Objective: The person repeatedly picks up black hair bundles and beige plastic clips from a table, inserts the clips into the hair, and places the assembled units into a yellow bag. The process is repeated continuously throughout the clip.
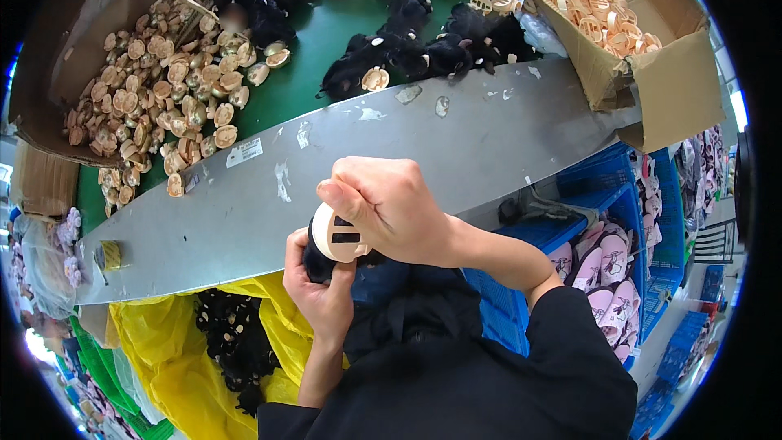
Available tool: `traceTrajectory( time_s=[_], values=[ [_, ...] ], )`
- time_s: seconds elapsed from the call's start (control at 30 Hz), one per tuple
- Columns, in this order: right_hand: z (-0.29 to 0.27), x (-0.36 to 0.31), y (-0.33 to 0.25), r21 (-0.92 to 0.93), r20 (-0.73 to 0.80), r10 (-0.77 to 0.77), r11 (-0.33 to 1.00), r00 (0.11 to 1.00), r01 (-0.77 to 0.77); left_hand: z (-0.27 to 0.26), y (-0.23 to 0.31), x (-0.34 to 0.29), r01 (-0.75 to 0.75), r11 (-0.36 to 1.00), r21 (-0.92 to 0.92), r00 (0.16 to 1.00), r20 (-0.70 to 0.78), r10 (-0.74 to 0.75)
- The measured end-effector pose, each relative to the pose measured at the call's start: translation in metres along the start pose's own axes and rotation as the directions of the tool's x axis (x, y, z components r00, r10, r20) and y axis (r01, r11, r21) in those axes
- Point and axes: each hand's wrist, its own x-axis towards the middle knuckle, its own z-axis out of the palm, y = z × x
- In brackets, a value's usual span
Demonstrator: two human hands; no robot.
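Between my hands, in front of my chest, is a round cream plastic piece [326, 232] with dark slots, set against a small black furry piece [317, 264]. My left hand [319, 297] is closed around the furry piece from below, thumb and fingers on either side. Directly above, my right hand [395, 208] makes a fist with the thumb folded over the fingers. Its underside meets the cream piece; whatever lies inside the fist is hidden. Much of the furry piece is covered by the fingers and the plastic.
A metal ledge [456, 122] borders a green work surface [305, 73]. Black furry pieces [432, 45] lie beyond it. At left, a carton [41, 85] spills gold-and-cream shells [183, 102]; another carton [680, 85] holds cream slotted parts. Below are a yellow bag [163, 350] and blue crates [501, 314] with pink slippers.
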Motion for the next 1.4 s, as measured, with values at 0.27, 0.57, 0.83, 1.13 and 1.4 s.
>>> traceTrajectory(
  time_s=[0.27,0.57,0.83,1.13,1.4],
  values=[
    [-0.008,-0.002,0.004,0.025,0.082,0.066,0.997,0.994,-0.068,0.0,0.0,0.0,0.02,1.0,0.016,1.0,-0.007,-0.02],
    [0.006,-0.005,0.017,-0.156,-0.017,-0.035,0.987,0.999,0.032,0.003,0.006,0.0,0.037,0.999,0.028,0.999,0.028,-0.038],
    [0.015,-0.006,0.015,-0.216,-0.071,-0.123,0.971,0.99,0.105,-0.002,0.0,0.0,-0.061,0.984,0.167,0.994,0.103,0.044],
    [0.019,-0.011,0.025,-0.074,-0.003,-0.26,0.963,0.965,0.26,0.007,-0.005,-0.005,-0.017,0.995,0.094,1.0,-0.014,0.019],
    [0.03,-0.019,0.031,0.214,-0.003,-0.083,0.973,0.997,0.082,0.0,-0.012,-0.005,-0.139,0.958,0.251,0.99,0.047,0.132]
  ],
)
